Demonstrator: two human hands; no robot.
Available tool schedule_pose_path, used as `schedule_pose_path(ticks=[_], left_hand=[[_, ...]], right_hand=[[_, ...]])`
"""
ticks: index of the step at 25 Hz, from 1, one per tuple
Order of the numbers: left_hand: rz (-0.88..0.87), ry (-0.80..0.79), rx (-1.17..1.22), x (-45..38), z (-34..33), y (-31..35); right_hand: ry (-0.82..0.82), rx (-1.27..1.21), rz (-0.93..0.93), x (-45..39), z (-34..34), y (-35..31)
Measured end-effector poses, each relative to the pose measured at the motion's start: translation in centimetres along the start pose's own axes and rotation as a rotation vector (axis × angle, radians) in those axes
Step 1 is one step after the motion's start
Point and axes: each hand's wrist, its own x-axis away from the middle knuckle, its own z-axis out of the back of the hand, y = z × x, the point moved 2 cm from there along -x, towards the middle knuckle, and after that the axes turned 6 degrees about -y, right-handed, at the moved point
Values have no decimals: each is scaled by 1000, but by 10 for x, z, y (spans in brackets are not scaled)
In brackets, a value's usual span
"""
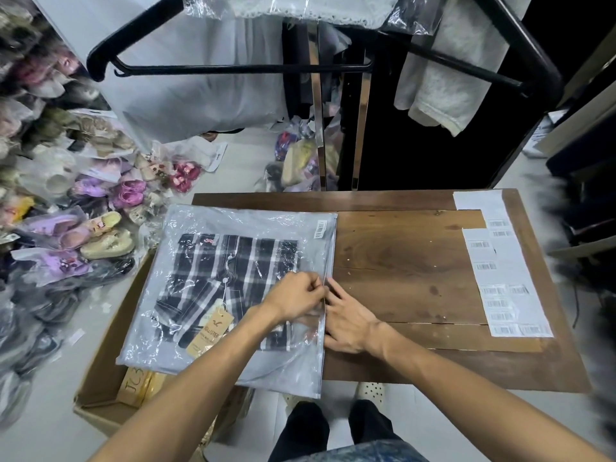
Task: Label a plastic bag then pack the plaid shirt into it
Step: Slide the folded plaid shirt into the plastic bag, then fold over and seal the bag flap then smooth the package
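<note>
A clear plastic bag (186, 235) lies flat across the left side of the wooden table (400, 261), overhanging its left edge. The folded black-and-white plaid shirt (230, 271) is inside it, with a tan hang tag (208, 331). A small barcode label (320, 229) is stuck near the bag's far right corner. My left hand (295, 296) pinches the bag's right edge, the zip strip. My right hand (350, 316) presses flat against the same edge from the table side, fingers partly under the plastic.
Sheets of barcode labels (500, 271) lie along the table's right side. An open cardboard box (103, 371) sits on the floor under the bag's left end. Bagged shoes (66, 201) are piled at left. A clothes rack (333, 68) with hangers stands behind the table.
</note>
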Motion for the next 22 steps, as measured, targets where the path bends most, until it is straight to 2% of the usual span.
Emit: schedule_pose_path(ticks=[3, 5, 8, 11, 14, 18, 22], left_hand=[[12, 7, -71, 1, -1, 3], [17, 1, -85, 1, 2, 5], [16, -24, -115, 1, 6, 3], [3, -11, -268, -2, 6, 7], [7, -18, -424, -7, 0, 12], [8, -18, -457, -23, 8, 13], [-25, 79, -464, -55, 33, 12]], right_hand=[[171, -170, 107, -13, 6, -16], [192, -197, 61, -14, 3, -16], [126, -140, -112, -1, -7, 8], [189, -228, -341, 19, -6, 52], [167, -295, -519, 25, -3, 89], [224, -480, -771, 11, 7, 119], [152, -764, -945, -18, 23, 141]])
